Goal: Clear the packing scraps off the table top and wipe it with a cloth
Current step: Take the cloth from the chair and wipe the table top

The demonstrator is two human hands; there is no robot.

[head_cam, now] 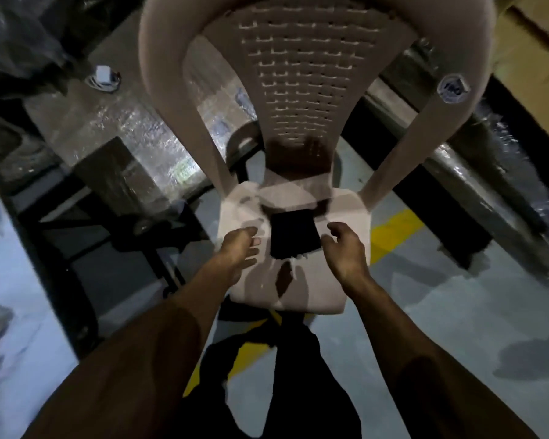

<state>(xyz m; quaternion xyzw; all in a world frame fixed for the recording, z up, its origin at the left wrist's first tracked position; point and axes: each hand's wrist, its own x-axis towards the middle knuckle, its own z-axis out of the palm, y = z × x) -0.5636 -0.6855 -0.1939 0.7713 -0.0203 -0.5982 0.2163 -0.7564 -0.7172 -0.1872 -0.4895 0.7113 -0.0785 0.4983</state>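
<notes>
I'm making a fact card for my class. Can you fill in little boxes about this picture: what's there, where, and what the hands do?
chair: beige plastic chair, facing the person
on seat: dark flat cloth, lying in the middle
left hand: open, beside the cloth's left edge
right hand: open, fingers loosely curled, beside its right edge
floor: grey with yellow stripes
table: not clearly in view

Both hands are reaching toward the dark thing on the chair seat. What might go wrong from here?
The dark cloth lies flat on the plastic chair seat; the left hand and right hand flank it, neither gripping. A hasty grab might push it off. Dim, blurred view may hide obstacles on the floor.
</notes>
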